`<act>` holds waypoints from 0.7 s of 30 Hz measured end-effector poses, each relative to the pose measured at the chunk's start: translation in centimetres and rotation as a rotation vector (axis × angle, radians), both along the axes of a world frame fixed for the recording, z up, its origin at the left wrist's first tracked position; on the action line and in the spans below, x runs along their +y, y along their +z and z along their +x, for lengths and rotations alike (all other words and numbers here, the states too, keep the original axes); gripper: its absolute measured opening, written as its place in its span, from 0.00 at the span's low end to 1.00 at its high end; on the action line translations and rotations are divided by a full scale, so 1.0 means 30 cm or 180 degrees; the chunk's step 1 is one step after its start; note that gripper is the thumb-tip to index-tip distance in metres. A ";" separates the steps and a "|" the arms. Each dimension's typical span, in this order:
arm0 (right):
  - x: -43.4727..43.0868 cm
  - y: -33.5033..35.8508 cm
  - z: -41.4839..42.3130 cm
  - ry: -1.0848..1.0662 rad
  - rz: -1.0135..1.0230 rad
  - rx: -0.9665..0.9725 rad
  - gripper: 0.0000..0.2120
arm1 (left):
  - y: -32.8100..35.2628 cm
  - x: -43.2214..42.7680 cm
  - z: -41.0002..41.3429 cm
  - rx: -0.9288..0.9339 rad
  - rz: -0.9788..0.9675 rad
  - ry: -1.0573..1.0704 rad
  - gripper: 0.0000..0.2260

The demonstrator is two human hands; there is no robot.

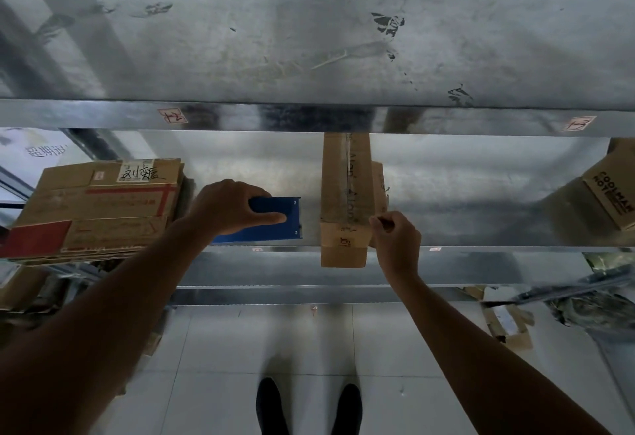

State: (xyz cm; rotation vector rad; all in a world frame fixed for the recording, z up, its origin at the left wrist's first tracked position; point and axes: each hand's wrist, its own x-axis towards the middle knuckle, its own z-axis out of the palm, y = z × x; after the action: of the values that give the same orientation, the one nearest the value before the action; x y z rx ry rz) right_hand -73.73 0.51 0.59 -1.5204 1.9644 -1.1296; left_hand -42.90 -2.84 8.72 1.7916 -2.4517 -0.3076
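Left hand: your left hand (233, 209) grips the blue box (278, 216); fingers curl over its left end and the thumb lies along its near side.
Blue box: it sits on the middle metal shelf (481, 194), near the front edge; it lies just right of the stack of flattened cartons (99, 208) and left of the long narrow carton (345, 194), apart from the latter.
Right hand: your right hand (398, 239) is curled, with thumb and forefinger drawn together at the carton's near right corner; something small and dark shows between the fingers, and I cannot tell whether you pinch it or the carton itself.
Long narrow carton: it lies lengthwise from far to near on the same shelf; its near end overhangs the shelf's front edge; a second, shorter carton (378, 184) lies against its right side.
Right of the shelf: a carton printed COOLMAN (610, 196) stands tilted at the far right, well apart from your hands.
Upper shelf: a scuffed metal shelf (309, 39) sits above; handwritten stickers (173, 116) are stuck on its front edge.
Below: your dark shoes (271, 403) stand on pale floor tiles (213, 348); torn cardboard scraps (508, 324) lie at the lower right.
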 end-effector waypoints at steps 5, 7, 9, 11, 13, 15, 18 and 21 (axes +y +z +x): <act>-0.003 -0.023 -0.007 -0.0253 0.0162 -0.0106 0.10 | -0.021 -0.025 -0.012 0.0071 0.0002 -0.0112 0.48; -0.003 -0.026 -0.005 -0.0255 0.0230 -0.0193 0.11 | -0.014 -0.033 -0.012 0.0054 -0.0039 -0.0153 0.48; -0.003 -0.026 -0.007 -0.0183 0.0263 -0.0236 0.13 | -0.005 -0.042 -0.010 0.0031 -0.0084 -0.0216 0.48; -0.005 -0.027 -0.013 0.0060 0.0286 -0.0134 0.15 | -0.001 -0.051 -0.012 -0.0077 -0.0135 -0.0293 0.47; -0.016 -0.038 -0.031 0.0413 0.0243 0.0338 0.17 | -0.006 -0.060 -0.012 -0.0191 -0.0147 -0.0320 0.42; -0.031 -0.059 -0.059 0.0642 0.0085 0.1148 0.20 | -0.014 -0.066 -0.007 -0.0241 -0.0109 -0.0289 0.41; -0.051 -0.101 -0.103 0.1093 -0.0409 0.1906 0.24 | -0.033 -0.065 -0.002 -0.0210 -0.0083 -0.0258 0.48; -0.091 -0.133 -0.155 0.1902 -0.0569 0.1917 0.25 | -0.052 -0.063 -0.002 -0.0160 -0.0028 -0.0227 0.50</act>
State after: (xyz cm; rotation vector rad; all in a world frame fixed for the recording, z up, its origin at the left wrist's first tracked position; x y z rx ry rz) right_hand -78.38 -2.22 -3.39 -2.5417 1.5411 -0.6403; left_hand -42.96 -4.74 7.16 1.7323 -2.5510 -0.2599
